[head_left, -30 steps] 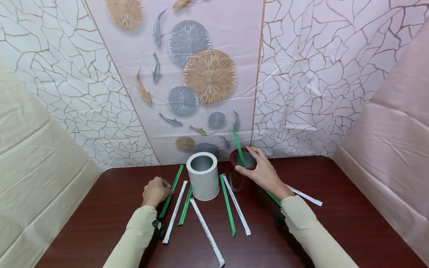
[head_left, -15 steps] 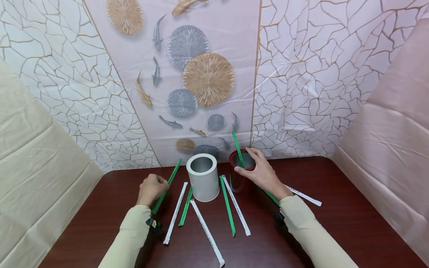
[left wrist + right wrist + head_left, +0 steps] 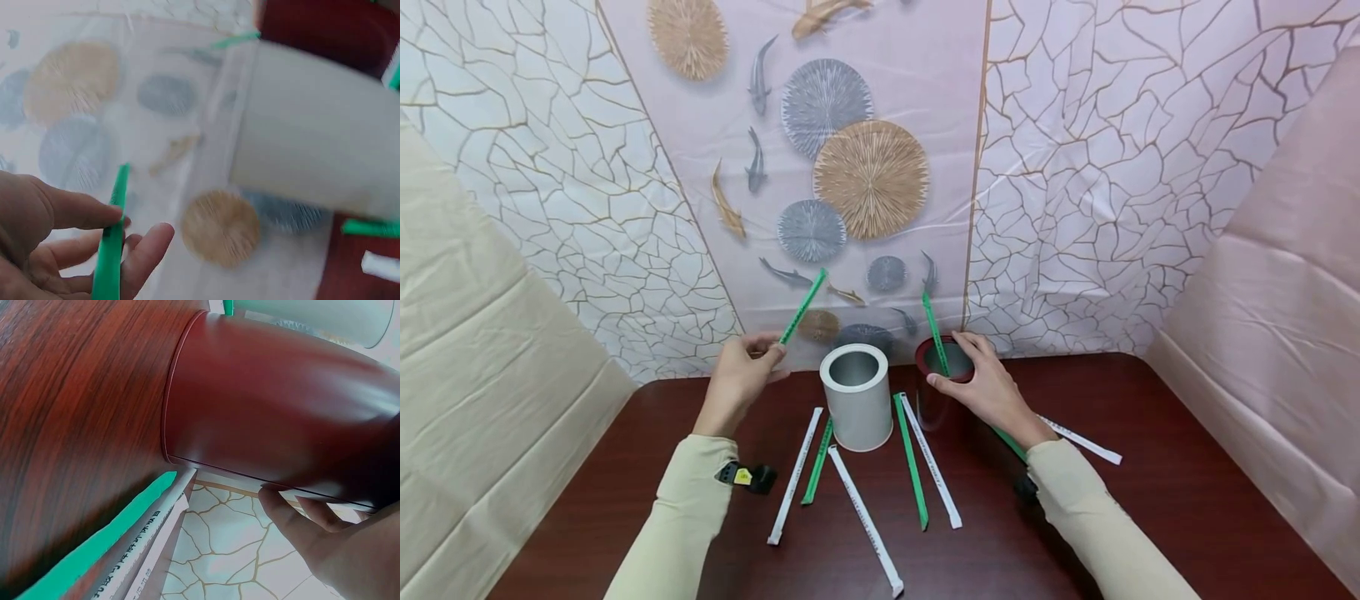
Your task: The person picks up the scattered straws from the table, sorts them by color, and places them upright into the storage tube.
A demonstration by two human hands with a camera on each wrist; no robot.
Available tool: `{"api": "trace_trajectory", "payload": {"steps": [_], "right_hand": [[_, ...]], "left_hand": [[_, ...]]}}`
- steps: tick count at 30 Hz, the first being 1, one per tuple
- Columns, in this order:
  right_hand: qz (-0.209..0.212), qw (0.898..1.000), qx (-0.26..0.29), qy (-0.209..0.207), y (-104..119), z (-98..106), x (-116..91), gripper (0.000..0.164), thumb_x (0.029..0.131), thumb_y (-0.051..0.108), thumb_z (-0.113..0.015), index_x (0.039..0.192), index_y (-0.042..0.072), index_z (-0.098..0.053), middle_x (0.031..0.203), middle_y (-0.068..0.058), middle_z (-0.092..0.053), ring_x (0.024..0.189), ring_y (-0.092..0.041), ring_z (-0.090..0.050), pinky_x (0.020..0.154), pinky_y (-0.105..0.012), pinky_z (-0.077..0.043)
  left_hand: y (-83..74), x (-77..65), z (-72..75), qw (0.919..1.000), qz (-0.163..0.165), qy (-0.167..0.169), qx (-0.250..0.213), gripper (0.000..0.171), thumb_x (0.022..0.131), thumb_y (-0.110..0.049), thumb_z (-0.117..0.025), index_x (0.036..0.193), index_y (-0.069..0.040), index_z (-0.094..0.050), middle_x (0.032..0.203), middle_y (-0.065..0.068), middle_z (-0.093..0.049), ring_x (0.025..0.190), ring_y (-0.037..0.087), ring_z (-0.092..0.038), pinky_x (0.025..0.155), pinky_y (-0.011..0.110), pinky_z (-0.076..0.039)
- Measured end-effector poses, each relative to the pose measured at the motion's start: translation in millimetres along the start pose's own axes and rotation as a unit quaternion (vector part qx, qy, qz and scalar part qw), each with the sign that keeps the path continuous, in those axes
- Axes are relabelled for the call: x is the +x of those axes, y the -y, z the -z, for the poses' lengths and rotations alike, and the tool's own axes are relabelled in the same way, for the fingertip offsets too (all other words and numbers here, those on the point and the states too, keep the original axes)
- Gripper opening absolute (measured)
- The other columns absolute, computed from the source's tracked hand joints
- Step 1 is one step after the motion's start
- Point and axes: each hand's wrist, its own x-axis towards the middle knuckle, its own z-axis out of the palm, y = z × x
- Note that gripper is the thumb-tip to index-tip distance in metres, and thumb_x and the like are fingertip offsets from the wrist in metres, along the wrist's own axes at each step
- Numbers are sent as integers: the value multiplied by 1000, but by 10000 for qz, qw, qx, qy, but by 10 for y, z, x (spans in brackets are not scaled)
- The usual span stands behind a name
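My left hand [image 3: 737,379] pinches a green paper-wrapped straw [image 3: 805,305] between thumb and fingers. It is raised off the table, left of the white canister [image 3: 859,417], with its free end tilted up and to the right. In the left wrist view the same green straw [image 3: 110,256] crosses the fingers. My right hand [image 3: 992,390] grips the dark red canister [image 3: 931,408] near its rim, thumb in front and fingers round the far right side. Inside that canister leans another green straw [image 3: 934,332], its lower end hidden. The red canister [image 3: 269,406] fills much of the right wrist view.
Left of the white canister lie a white straw [image 3: 794,477] and a green one [image 3: 817,462]. Another white straw [image 3: 865,521] lies in front. A green [image 3: 911,462] and a white straw [image 3: 931,462] lie between the canisters. More straws [image 3: 1082,437] lie under the right forearm.
My left hand has lifted the green straw off the table, and the straw's far end has risen. The right hand has stayed on the red canister.
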Motion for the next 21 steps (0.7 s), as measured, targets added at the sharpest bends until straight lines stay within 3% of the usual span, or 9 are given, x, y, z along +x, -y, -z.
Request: {"api": "trace_trajectory", "payload": {"steps": [4,8,15,21], "right_hand": [[-36,10000,-19,5,-3,0,-6,101,90,60,-77,166,10,-34,164,-8,-34,146,-36,-42,108,-63,-44],[-49,10000,28,19,-2,2,-5,101,89,60,-77,166,11,-34,164,-8,-34,147,-36,-42,109,-62,-44],[-48,10000,61,-23,-15,7,0,99,90,57,-79,166,11,-34,164,-7,-34,147,-35,-41,110,-62,-43],[-34,9999,133,4,-10,-2,-10,100,89,58,-79,166,10,-35,165,-7,-33,147,-35,-41,110,-62,-43]], "left_hand": [[-129,-36,-160,9976,-520,-360,-277,32,106,-7,-61,136,4,-66,123,24,-66,104,17,-69,92,32,-60],[-237,-82,-349,9903,-1138,-739,-287,28,102,-8,-69,129,-1,-72,114,24,-73,100,18,-71,91,31,-54],[-459,-135,-719,9814,-1683,-530,-763,23,100,-7,-73,122,0,-75,108,19,-75,93,17,-74,83,32,-62],[-556,-160,-1008,9599,-2490,-389,-1229,20,99,-1,-72,118,3,-73,103,19,-72,85,31,-77,76,43,-64]]}}
